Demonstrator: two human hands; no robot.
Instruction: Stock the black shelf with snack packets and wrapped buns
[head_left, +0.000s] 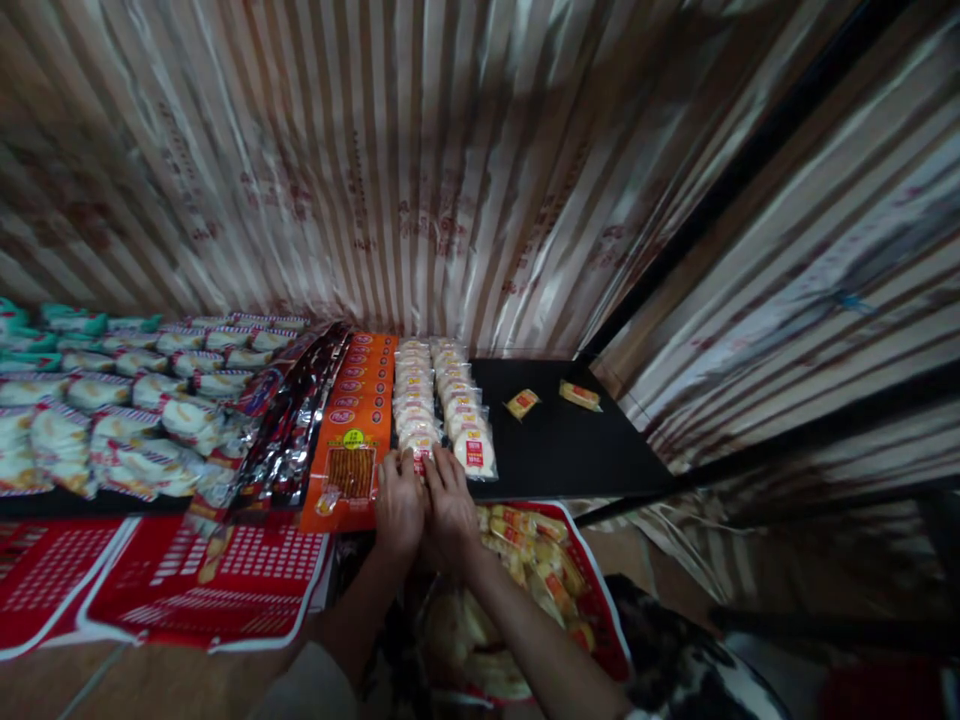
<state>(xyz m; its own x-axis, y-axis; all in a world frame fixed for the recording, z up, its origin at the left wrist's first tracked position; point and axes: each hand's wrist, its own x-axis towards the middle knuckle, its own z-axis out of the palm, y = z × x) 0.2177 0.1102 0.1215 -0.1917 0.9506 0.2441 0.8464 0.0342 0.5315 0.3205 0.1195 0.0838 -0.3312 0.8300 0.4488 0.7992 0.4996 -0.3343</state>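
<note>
Two rows of white rice cracker packets (414,390) stand overlapping on a black shelf (540,460). At the near end of the left row is a clear rice cracker packet with a red label (421,452). My left hand (400,508) grips its left side, its fingers pointing forward. My right hand (451,505) closes on the right side, close against the left hand. The packet's lower part is hidden behind both hands. Just right of them, the right row ends in another rice cracker packet (474,450).
Orange snack packs (349,420) and dark shiny packs (289,420) lie left of the crackers, then many white packs (142,440). Two small yellow packets (523,403) lie on the right. Red baskets (217,590) sit below; one holds yellow packets (551,580). Black posts (675,225) frame striped sheeting (420,150).
</note>
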